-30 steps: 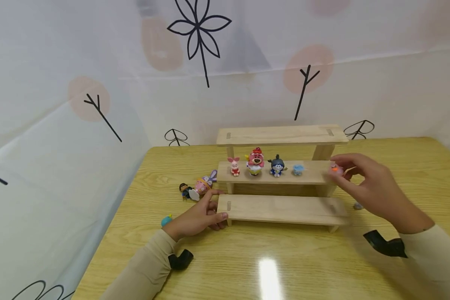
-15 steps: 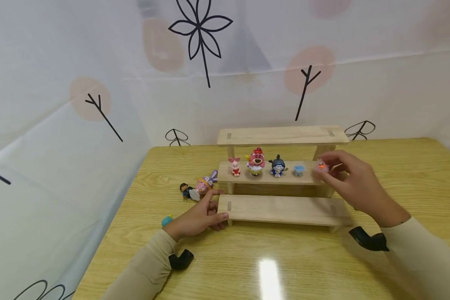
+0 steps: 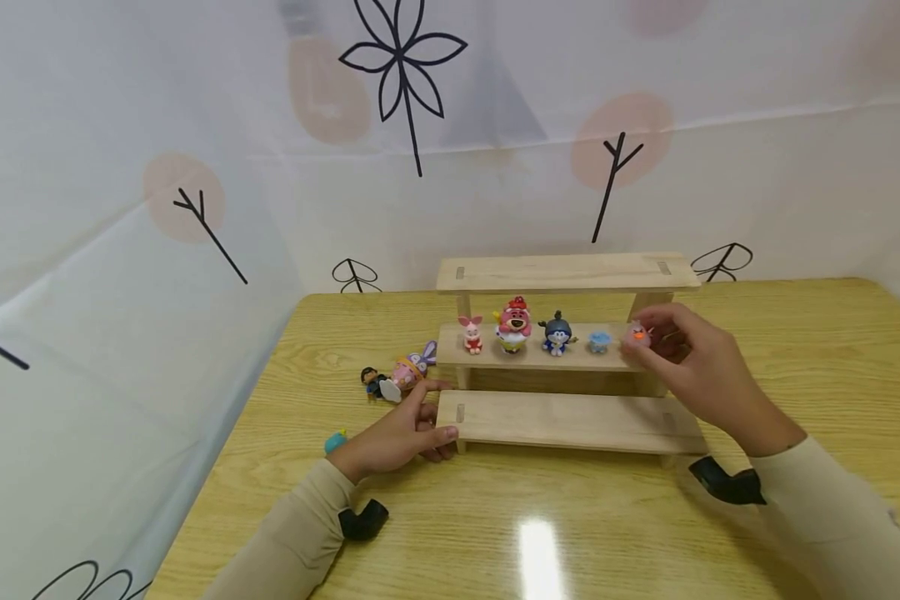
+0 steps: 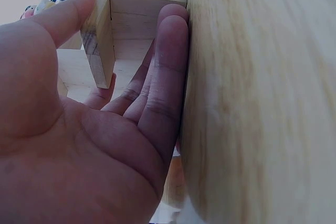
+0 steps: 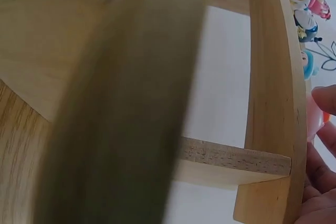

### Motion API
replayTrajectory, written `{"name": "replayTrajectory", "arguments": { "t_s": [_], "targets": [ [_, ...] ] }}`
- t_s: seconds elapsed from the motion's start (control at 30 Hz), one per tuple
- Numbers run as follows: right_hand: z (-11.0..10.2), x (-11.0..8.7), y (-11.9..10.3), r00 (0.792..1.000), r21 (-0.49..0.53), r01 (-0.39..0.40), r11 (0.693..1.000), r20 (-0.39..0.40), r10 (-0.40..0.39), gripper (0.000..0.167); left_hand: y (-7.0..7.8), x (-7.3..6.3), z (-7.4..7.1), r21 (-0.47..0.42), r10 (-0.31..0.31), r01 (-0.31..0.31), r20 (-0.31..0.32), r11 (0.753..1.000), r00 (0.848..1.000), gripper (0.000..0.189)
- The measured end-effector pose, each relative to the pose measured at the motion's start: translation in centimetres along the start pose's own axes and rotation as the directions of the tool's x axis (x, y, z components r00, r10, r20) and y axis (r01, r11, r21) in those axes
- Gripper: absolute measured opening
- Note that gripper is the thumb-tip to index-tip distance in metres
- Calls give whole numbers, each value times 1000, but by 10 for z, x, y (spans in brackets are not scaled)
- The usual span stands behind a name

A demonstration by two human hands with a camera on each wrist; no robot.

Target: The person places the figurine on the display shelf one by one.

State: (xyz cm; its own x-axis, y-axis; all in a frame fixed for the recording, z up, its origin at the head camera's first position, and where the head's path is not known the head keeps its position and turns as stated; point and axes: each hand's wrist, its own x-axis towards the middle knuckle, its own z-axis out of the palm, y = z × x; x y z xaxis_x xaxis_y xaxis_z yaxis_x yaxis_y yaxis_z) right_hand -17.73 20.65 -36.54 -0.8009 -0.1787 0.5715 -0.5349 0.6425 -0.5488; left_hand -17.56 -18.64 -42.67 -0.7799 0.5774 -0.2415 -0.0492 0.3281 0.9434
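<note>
My right hand [image 3: 693, 358] pinches a small pink figurine with an orange beak [image 3: 637, 335] at the right end of the middle tier of a wooden display shelf [image 3: 562, 417]. Left of it on that tier stand a small blue figurine [image 3: 599, 341], a dark-haired blue figurine [image 3: 557, 335], a pink bear figurine [image 3: 513, 325] and a piglet figurine [image 3: 472, 335]. My left hand [image 3: 397, 432] grips the left end of the lowest tier. In the left wrist view its thumb lies at the board's edge and its fingers [image 4: 170, 51] reach underneath.
On the table [image 3: 435, 533] left of the shelf lie a rabbit-eared figurine [image 3: 412, 367], a black-haired figurine [image 3: 372, 382] and a turquoise one [image 3: 335, 442] beside the left wrist. A printed cloth [image 3: 510, 192] hangs behind.
My right hand has carried the pink figurine leftward along the middle tier, closer to the small blue one. The left hand keeps its grip on the shelf.
</note>
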Motion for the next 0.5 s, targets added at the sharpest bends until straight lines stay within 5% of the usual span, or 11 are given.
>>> {"name": "replayTrajectory", "arguments": {
  "t_s": [0.5],
  "targets": [
    [0, 0, 1, 1000, -25, 8, 1000, -4, -9, 32, -1, 1, -1, 14, 0, 0, -2, 1000, 1000, 69]
  ]
}}
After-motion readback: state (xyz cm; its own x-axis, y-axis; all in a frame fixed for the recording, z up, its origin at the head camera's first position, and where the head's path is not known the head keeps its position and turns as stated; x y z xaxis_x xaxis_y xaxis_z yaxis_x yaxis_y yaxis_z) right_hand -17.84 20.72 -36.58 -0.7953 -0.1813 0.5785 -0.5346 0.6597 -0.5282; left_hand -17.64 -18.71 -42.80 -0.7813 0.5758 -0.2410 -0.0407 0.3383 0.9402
